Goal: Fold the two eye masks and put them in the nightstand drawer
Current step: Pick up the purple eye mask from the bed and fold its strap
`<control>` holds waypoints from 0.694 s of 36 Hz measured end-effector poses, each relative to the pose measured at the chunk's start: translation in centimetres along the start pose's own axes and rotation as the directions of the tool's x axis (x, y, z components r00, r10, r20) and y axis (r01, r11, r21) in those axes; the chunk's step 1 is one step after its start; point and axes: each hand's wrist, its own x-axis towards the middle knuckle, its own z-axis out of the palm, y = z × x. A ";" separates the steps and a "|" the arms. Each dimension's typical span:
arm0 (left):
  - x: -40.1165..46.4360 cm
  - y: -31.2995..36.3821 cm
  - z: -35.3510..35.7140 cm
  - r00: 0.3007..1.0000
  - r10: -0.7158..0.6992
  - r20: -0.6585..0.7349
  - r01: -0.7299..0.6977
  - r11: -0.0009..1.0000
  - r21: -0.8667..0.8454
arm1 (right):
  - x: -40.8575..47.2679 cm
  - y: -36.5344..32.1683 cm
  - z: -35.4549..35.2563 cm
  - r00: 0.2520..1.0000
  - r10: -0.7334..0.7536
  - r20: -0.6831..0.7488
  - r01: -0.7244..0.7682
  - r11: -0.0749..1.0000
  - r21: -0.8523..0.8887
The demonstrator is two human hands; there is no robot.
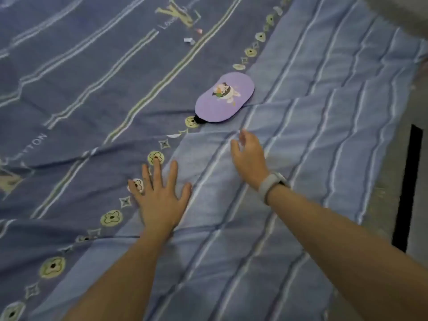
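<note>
A purple eye mask (224, 97) with a cartoon print lies flat on the blue bedspread (92, 89), a bit of its black strap showing at its lower left end. My left hand (159, 198) rests palm down on the bedspread with fingers spread, well below and left of the mask. My right hand (249, 156), a grey band on its wrist, hovers just below the mask with fingers apart and holds nothing. Only one mask is in view. No nightstand or drawer is visible.
The bedspread is wrinkled, with a striped lighter section (301, 135) on the right. The bed's edge runs down the right side, with grey floor (382, 205) and a black strip (407, 188) beyond. Small scraps (189, 40) lie far up the bed.
</note>
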 end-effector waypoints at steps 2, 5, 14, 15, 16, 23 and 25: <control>0.5 0.1 0.4 0.997 -0.008 -0.072 0.008 1.000 0.005 | 3.1 -0.4 0.6 0.995 0.071 -0.063 -0.066 0.995 0.074; 0.5 -0.2 1.0 0.995 0.008 -0.100 -0.003 0.999 0.047 | 7.1 -1.2 1.3 0.971 0.213 -0.112 -0.189 0.963 0.194; 0.8 -0.2 1.1 0.995 0.000 -0.096 0.005 0.999 0.053 | 11.0 -1.2 4.7 0.874 0.468 -0.128 -0.370 0.814 0.449; 0.8 -0.2 1.0 0.996 -0.002 -0.089 0.007 0.999 0.053 | 10.5 -1.1 4.7 0.884 0.451 -0.126 -0.347 0.811 0.471; 0.8 -0.3 1.1 0.996 -0.004 -0.090 0.009 0.998 0.054 | 10.0 -1.0 4.6 0.897 0.423 -0.130 -0.317 0.820 0.477; 1.2 -0.4 1.2 0.997 0.003 -0.071 -0.002 1.000 0.015 | 1.9 -0.8 2.6 0.958 0.273 -0.081 -0.185 0.812 0.553; 1.0 -0.4 0.9 0.999 0.009 -0.052 -0.010 1.000 -0.008 | -1.9 -0.7 1.6 0.969 0.247 -0.020 -0.191 0.796 0.574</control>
